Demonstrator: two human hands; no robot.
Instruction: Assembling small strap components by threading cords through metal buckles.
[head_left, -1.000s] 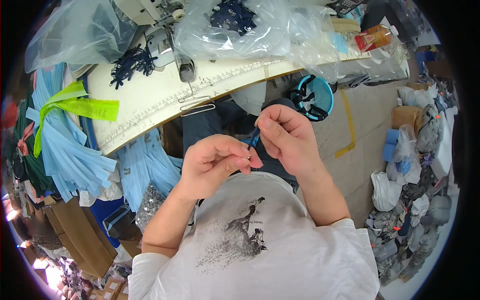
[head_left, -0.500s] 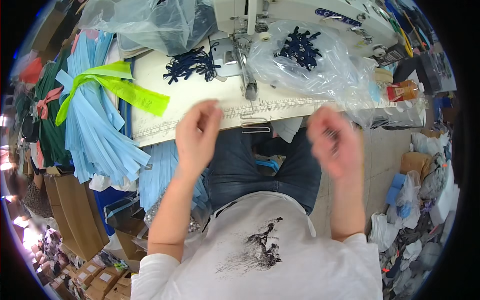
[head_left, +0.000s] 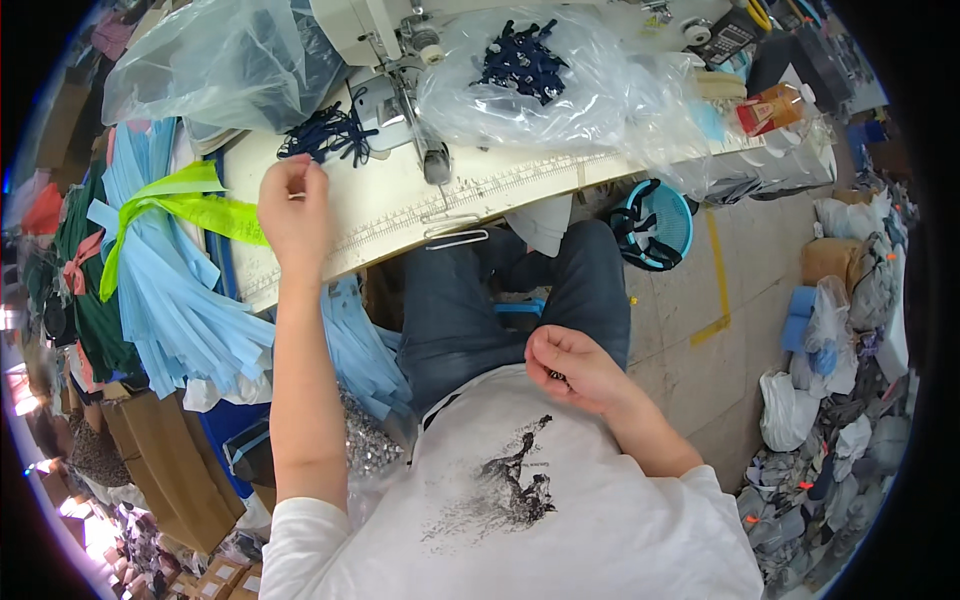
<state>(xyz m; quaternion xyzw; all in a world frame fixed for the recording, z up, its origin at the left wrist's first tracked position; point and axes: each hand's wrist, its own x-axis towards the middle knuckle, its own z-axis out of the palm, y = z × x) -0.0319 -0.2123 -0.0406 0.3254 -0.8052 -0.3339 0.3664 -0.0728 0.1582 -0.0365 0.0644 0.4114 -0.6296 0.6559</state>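
My left hand (head_left: 294, 218) is over the left part of the sewing table, its fingers loosely curved with nothing visible in them. Just beyond its fingertips lies a bunch of dark navy cord loops (head_left: 335, 135). My right hand (head_left: 580, 370) is closed in front of my shirt, above my lap. Small dark metal pieces (head_left: 556, 376) peek out between its fingers; their exact kind is too small to make out. Right of the loops stands the sewing machine's presser foot (head_left: 436, 165). A clear plastic bag (head_left: 600, 110) holds a heap of navy pieces with metal bits (head_left: 520, 62).
Light blue strips (head_left: 170, 260) tied with a neon yellow-green band (head_left: 190, 200) hang at the table's left. A bag of small metal parts (head_left: 370, 440) sits beside my lap. A bottle (head_left: 772, 110) lies at the right, and a blue basket (head_left: 660, 225) stands on the floor.
My left hand has moved forward to the navy loops. My right hand has come back from the table's edge to near my body, closed. The view has shifted rightward.
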